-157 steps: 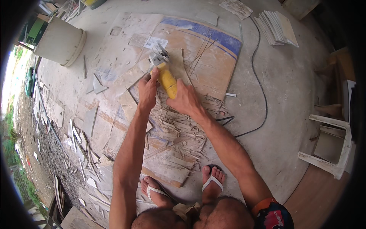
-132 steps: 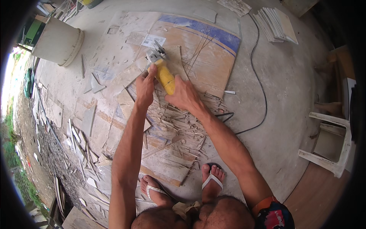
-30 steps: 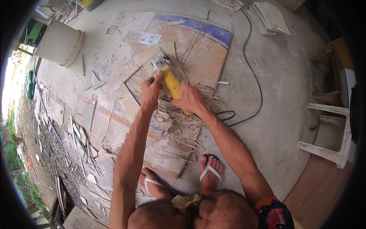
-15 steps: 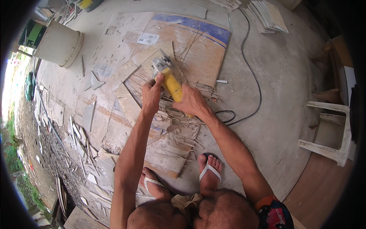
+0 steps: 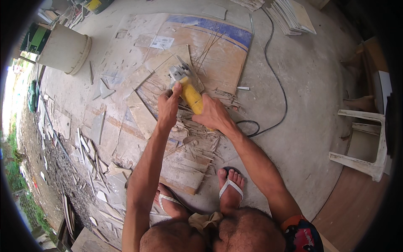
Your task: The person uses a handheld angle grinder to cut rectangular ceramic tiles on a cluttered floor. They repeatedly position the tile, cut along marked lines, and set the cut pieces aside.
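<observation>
A yellow angle grinder (image 5: pixel 192 97) with a grey metal head is gripped in both my hands. My left hand (image 5: pixel 168 107) is closed near its head, thumb up along the side. Behind it, my right hand (image 5: pixel 215 113) wraps round the yellow body. The grinder's disc (image 5: pixel 182 61) stands on edge over a beige tile (image 5: pixel 168 59), which lies on a worn sheet of cardboard (image 5: pixel 224 63); whether the disc touches the tile, I cannot tell. An L-shaped tile piece (image 5: pixel 140 114) lies left of my hands, and splintered brown strips (image 5: pixel 191 136) are heaped beneath them.
A black cord (image 5: pixel 275 71) curves over the concrete floor on the right. Beyond it are stacked tiles (image 5: pixel 294 19) and a dirty white plastic stool (image 5: pixel 375 145) on its side. A whitish bucket (image 5: pixel 67 48) lies far left. Sharp tile scraps (image 5: pixel 88 155) litter the left. My sandalled feet (image 5: pixel 231 189) are close by.
The grinder and both hands have shifted very slightly toward me and to the right. Both hands keep their hold.
</observation>
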### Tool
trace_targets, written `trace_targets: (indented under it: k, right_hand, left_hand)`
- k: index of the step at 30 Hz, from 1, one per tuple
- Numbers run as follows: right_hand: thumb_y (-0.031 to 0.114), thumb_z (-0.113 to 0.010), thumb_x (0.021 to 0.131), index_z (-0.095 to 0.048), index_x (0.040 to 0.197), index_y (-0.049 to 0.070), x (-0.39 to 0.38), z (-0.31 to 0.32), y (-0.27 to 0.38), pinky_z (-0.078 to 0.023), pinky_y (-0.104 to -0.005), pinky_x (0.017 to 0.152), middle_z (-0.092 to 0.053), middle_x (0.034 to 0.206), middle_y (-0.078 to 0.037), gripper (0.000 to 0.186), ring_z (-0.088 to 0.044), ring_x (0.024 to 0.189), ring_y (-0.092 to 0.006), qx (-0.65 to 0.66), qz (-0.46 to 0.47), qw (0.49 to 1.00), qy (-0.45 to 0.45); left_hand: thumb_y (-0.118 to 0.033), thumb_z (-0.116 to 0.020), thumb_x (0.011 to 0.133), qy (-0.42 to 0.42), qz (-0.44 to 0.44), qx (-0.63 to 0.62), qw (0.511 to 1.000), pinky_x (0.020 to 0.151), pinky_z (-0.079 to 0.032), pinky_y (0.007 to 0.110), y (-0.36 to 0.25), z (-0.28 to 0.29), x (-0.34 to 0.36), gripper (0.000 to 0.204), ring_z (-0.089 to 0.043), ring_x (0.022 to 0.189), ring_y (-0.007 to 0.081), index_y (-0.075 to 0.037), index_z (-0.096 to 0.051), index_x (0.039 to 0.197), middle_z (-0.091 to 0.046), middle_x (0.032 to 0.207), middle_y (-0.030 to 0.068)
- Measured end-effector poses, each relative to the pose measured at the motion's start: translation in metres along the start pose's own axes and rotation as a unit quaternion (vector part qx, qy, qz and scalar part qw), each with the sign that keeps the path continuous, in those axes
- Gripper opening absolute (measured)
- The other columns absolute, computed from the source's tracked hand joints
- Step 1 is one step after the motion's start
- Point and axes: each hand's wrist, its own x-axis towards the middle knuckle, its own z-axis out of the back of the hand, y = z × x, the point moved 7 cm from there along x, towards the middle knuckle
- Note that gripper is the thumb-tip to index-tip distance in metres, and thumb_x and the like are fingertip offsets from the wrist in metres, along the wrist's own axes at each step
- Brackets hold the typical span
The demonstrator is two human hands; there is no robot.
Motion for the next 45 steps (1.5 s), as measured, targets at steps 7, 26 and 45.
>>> trace_targets:
  k: [7,26,45]
  right_hand:
    - [0.029,-0.083,0.078,-0.060,0.119,-0.008,-0.005,-0.002,0.000,-0.062,-0.0556,0.088,-0.075,0.105,-0.037,0.060,-0.075,0.100,-0.0528,0.000,-0.001,1.000,0.014]
    - [0.028,-0.083,0.078,-0.059,0.117,-0.007,-0.009,0.002,-0.003,-0.061,-0.0555,0.089,-0.075,0.106,-0.036,0.058,-0.075,0.101,-0.0523,-0.003,-0.002,1.000,0.014]
    - [0.029,-0.083,0.077,-0.057,0.115,-0.008,-0.026,0.003,-0.012,-0.061,-0.0558,0.087,-0.074,0.100,-0.038,0.059,-0.075,0.097,-0.0543,0.003,0.012,1.000,0.012]
  left_hand:
    - [-0.060,-0.067,0.107,-0.005,0.000,0.005,1.000,0.105,-0.055,0.038,0.000,0.000,-0.008,0.084,-0.069,0.116,0.0255,0.018,-0.064,0.138,-0.071,0.129,0.0221]
    - [-0.059,-0.073,0.104,-0.029,-0.030,-0.036,0.998,0.078,-0.050,0.033,0.005,-0.005,-0.005,0.074,-0.060,0.087,0.0169,0.013,-0.074,0.117,-0.071,0.098,0.0117]
    - [-0.060,-0.067,0.107,-0.002,0.011,0.026,1.000,0.107,-0.054,0.037,0.005,-0.012,-0.025,0.083,-0.068,0.115,0.0239,0.020,-0.066,0.129,-0.070,0.122,0.0211]
